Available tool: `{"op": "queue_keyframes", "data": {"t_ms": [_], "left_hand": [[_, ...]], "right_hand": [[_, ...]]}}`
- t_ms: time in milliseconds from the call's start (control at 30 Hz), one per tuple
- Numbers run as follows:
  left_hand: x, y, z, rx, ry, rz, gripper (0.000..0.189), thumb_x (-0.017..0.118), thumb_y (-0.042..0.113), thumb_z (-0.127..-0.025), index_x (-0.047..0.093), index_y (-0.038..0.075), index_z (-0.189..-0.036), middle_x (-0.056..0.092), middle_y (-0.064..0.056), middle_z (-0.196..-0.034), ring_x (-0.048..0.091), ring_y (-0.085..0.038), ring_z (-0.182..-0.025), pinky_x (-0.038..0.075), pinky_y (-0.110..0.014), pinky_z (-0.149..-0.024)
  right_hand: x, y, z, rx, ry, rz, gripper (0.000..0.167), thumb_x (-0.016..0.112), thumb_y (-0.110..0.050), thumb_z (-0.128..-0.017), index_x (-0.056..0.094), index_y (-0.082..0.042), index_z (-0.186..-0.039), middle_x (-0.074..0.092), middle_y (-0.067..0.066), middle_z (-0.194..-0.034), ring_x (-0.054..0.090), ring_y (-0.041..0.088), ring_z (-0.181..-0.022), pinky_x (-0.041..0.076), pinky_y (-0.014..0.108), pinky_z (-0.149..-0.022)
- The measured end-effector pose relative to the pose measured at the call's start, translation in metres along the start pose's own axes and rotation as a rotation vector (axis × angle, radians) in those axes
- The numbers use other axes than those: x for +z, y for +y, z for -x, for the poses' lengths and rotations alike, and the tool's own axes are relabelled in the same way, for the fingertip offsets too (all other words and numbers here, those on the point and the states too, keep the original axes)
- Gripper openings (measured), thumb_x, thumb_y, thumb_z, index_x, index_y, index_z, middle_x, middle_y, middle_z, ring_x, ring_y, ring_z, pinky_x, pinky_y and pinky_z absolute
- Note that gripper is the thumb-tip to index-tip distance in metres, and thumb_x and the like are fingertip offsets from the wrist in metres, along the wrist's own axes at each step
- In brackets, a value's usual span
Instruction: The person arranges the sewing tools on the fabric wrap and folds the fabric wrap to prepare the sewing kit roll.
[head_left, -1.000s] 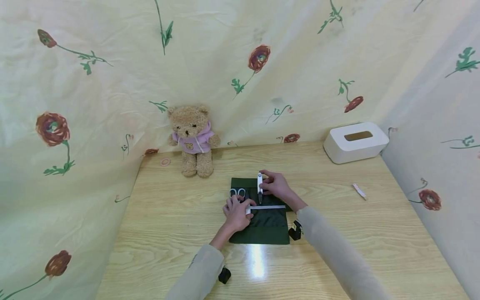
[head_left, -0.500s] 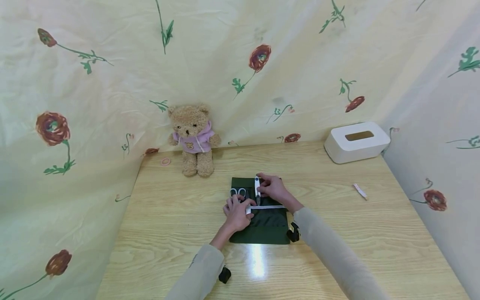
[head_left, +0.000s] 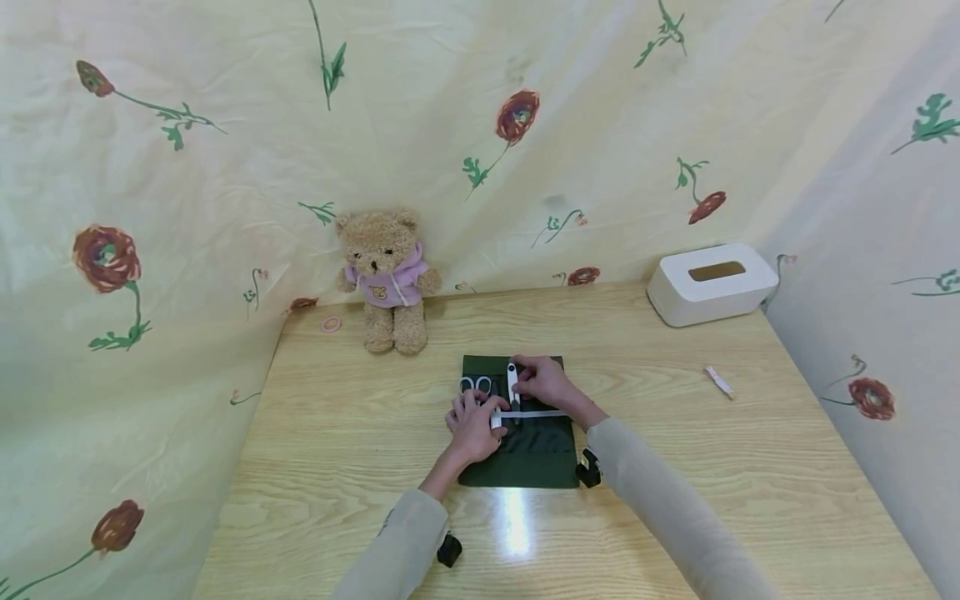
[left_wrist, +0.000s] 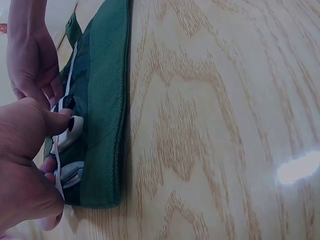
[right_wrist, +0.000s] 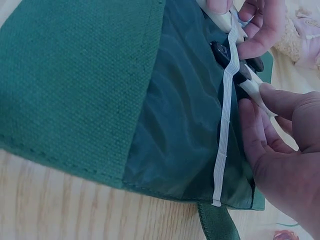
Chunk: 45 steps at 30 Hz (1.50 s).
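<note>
A dark green fabric case lies unfolded on the table, crossed by a white elastic band. My left hand pinches the band near its left part, thumb over it and fingertips at its far side. Beneath that thumb a white tool with a hole in its end sits under the band. White-handled scissors stick out above the hand. My right hand pinches a slim white drawing compass by its upper part; in the right wrist view its black end passes under the band.
A teddy bear in a lilac hoodie sits at the back of the wooden table. A white tissue box stands at back right, a small white-and-pink stick nearer. A pink ring lies beside the bear.
My right hand has brought the compass a little left and then down toward me, its black tip now reaching past the elastic band. The left hand stays in place.
</note>
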<state>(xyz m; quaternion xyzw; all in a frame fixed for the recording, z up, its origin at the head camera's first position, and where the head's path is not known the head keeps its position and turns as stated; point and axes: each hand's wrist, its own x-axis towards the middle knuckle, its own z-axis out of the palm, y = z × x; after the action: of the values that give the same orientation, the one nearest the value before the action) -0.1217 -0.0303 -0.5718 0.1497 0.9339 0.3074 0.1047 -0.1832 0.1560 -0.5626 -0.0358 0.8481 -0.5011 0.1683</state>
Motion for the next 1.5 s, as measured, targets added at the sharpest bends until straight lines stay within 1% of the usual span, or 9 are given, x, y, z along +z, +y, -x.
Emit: {"op": "queue_keyframes", "data": {"t_ms": [67,167,333,533,733,933,1067,1267,1500], "left_hand": [[0.0,-0.001,0.0,0.0,-0.001,-0.001,0.028,0.075,0.015,-0.089,0.064,0.023,-0.114,0.039,-0.013,-0.126,0.03,-0.039,-0.115,0.027,-0.056,-0.087],[0.001,-0.002,0.0,0.006,0.004,-0.007,0.032,0.075,0.015,-0.089,0.062,0.023,-0.117,0.039,-0.013,-0.125,0.03,-0.039,-0.115,0.027,-0.056,-0.086],[0.001,-0.002,0.001,0.009,0.013,-0.009,0.04,0.076,0.014,-0.088,0.06,0.022,-0.124,0.04,-0.013,-0.126,0.03,-0.039,-0.115,0.028,-0.055,-0.085],[0.0,0.0,0.001,0.011,0.013,-0.009,0.044,0.075,0.014,-0.089,0.059,0.022,-0.128,0.04,-0.013,-0.126,0.031,-0.039,-0.114,0.027,-0.055,-0.084],[0.0,0.0,0.001,0.005,0.01,-0.024,0.045,0.075,0.014,-0.089,0.059,0.022,-0.13,0.04,-0.013,-0.125,0.031,-0.038,-0.113,0.028,-0.054,-0.083],[0.0,0.0,0.001,0.006,0.014,-0.031,0.047,0.076,0.014,-0.088,0.059,0.023,-0.132,0.04,-0.013,-0.125,0.031,-0.038,-0.111,0.028,-0.053,-0.082],[0.0,0.0,0.001,0.007,0.014,-0.03,0.048,0.076,0.014,-0.088,0.059,0.022,-0.132,0.04,-0.013,-0.125,0.031,-0.038,-0.111,0.028,-0.054,-0.083],[-0.001,0.002,0.001,0.004,0.016,-0.033,0.049,0.076,0.014,-0.087,0.059,0.022,-0.132,0.04,-0.014,-0.126,0.031,-0.038,-0.111,0.028,-0.054,-0.083],[0.001,0.002,0.001,-0.003,0.014,-0.049,0.048,0.076,0.015,-0.088,0.059,0.023,-0.132,0.04,-0.013,-0.126,0.032,-0.038,-0.112,0.028,-0.053,-0.083]], "right_hand": [[0.0,0.0,0.001,0.003,0.0,0.021,0.052,0.071,0.001,-0.09,0.055,0.001,-0.14,0.066,0.011,-0.091,0.064,0.019,-0.073,0.054,0.033,-0.068],[0.001,0.0,0.002,-0.011,-0.002,0.058,0.049,0.071,0.002,-0.089,0.057,0.004,-0.136,0.066,0.01,-0.089,0.063,0.018,-0.072,0.052,0.033,-0.067],[0.002,0.002,0.004,-0.036,0.002,0.104,0.043,0.072,0.001,-0.088,0.062,0.004,-0.129,0.063,0.007,-0.084,0.059,0.016,-0.068,0.048,0.031,-0.064],[0.003,0.003,0.007,-0.048,0.003,0.153,0.041,0.073,0.0,-0.086,0.064,0.003,-0.127,0.062,0.004,-0.08,0.055,0.016,-0.066,0.046,0.03,-0.062],[0.003,0.004,0.008,-0.04,-0.009,0.16,0.041,0.074,-0.002,-0.087,0.065,0.002,-0.127,0.062,0.004,-0.081,0.056,0.016,-0.069,0.046,0.029,-0.063],[0.003,0.004,0.011,-0.046,-0.021,0.165,0.04,0.076,-0.003,-0.086,0.067,0.001,-0.124,0.063,0.004,-0.082,0.057,0.017,-0.072,0.047,0.03,-0.065],[0.004,0.006,0.011,-0.043,-0.032,0.163,0.04,0.077,-0.004,-0.086,0.067,0.0,-0.125,0.062,0.004,-0.082,0.056,0.017,-0.072,0.046,0.029,-0.064],[0.004,0.002,0.016,-0.044,-0.034,0.165,0.04,0.077,-0.004,-0.085,0.067,0.0,-0.124,0.06,0.005,-0.084,0.054,0.018,-0.072,0.045,0.03,-0.064],[0.003,0.003,0.018,-0.057,-0.037,0.194,0.039,0.077,-0.005,-0.085,0.068,-0.001,-0.123,0.06,0.004,-0.086,0.054,0.018,-0.074,0.044,0.03,-0.065]]}}
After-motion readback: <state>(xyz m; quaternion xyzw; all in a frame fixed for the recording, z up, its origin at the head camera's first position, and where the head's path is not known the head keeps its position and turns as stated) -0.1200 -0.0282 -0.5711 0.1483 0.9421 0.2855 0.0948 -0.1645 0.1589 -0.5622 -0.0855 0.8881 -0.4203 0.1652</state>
